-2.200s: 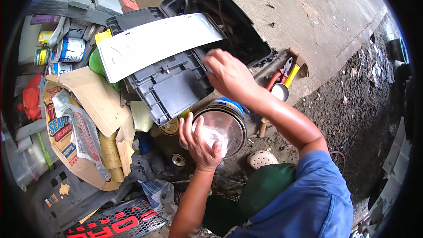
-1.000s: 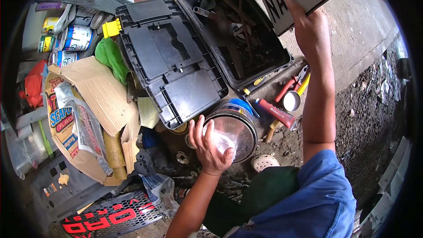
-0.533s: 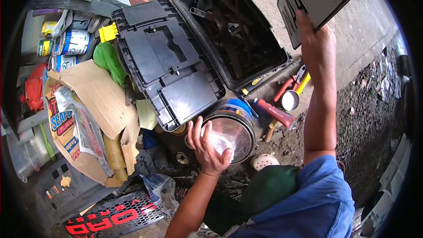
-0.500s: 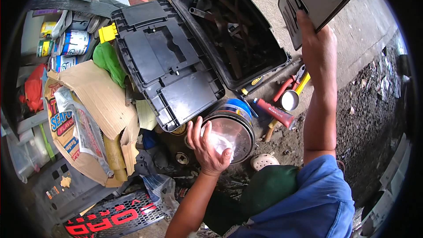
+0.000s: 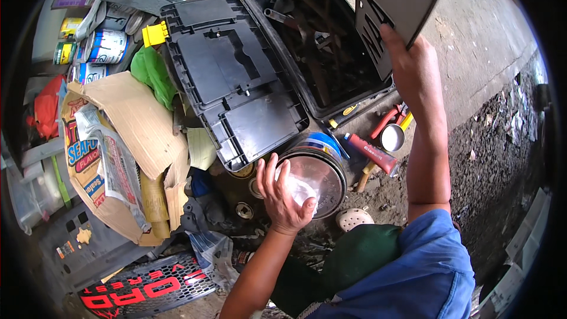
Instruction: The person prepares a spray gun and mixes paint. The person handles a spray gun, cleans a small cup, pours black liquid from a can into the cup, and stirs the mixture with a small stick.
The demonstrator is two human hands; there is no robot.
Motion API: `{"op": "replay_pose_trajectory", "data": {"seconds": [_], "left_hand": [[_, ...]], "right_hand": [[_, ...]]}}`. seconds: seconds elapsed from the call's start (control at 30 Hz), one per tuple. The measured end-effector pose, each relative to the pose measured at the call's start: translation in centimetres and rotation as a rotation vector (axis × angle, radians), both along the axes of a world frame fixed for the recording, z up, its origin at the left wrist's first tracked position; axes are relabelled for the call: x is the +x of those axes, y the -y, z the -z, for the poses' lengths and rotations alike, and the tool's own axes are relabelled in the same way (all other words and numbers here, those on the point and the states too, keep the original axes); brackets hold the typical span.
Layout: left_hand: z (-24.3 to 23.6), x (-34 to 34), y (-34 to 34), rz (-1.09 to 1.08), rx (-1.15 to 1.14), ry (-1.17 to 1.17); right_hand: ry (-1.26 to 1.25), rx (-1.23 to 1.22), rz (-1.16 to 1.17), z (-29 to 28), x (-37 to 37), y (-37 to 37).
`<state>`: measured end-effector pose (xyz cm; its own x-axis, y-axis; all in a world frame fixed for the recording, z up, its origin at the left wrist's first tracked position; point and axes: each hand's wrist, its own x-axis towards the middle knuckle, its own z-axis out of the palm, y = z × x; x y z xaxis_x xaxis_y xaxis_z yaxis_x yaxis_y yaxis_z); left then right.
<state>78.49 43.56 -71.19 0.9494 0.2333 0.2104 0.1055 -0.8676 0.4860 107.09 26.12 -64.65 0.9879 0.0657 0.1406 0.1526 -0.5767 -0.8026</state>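
In my raised right hand [image 5: 411, 62], a white licence plate [image 5: 393, 0] with black characters is gripped by its lower edge. The thumb side presses on its face, and its top runs out of view. My left hand [image 5: 282, 201] rests at the left side of a round can lid [image 5: 331, 183], its fingers spread. Between thumb and fingers lies a white, crumpled-looking patch [image 5: 302, 189] on the lid; whether it is cloth or paste I cannot tell. Beside the can are a red tube [image 5: 371, 153] and a small round pot with white contents [image 5: 392, 137].
An open black toolbox [image 5: 319, 41] full of dark tools stands ahead, its lid [image 5: 236, 82] folded left. Red-handled pliers [image 5: 387, 121] lie near it. At left are a torn cardboard box [image 5: 142, 124], paint cans [image 5: 106, 46] and a black grille [image 5: 153, 286] with red letters.
My right hand has moved left with the licence plate, bringing it closer over the toolbox's right edge. My left hand keeps its place by the lid. The whole view has shifted slightly.
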Motion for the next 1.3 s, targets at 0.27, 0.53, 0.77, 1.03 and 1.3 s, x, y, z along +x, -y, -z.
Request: {"op": "replay_pose_trajectory", "data": {"seconds": [0.27,0.53,0.77,1.03,1.3], "left_hand": [[-0.1,0.1,-0.1,0.0,-0.001,0.009],[0.1,0.1,-0.2,-0.004,0.014,-0.005],[-0.1,0.2,-0.3,0.005,0.012,0.005],[-0.2,0.2,-0.3,0.001,0.01,0.007],[-0.1,0.4,-0.1,-0.015,-0.008,0.013]], "right_hand": [[0.034,-0.194,-0.331,0.7,3.6,-5.9],[-0.135,-0.371,-0.75,4.9,6.8,-14.2],[0.226,-0.979,-1.133,8.8,9.0,-8.9],[-0.059,-1.343,-1.14,14.6,4.3,-5.4],[0.135,-1.349,-1.139,14.4,5.6,-4.4]]}}
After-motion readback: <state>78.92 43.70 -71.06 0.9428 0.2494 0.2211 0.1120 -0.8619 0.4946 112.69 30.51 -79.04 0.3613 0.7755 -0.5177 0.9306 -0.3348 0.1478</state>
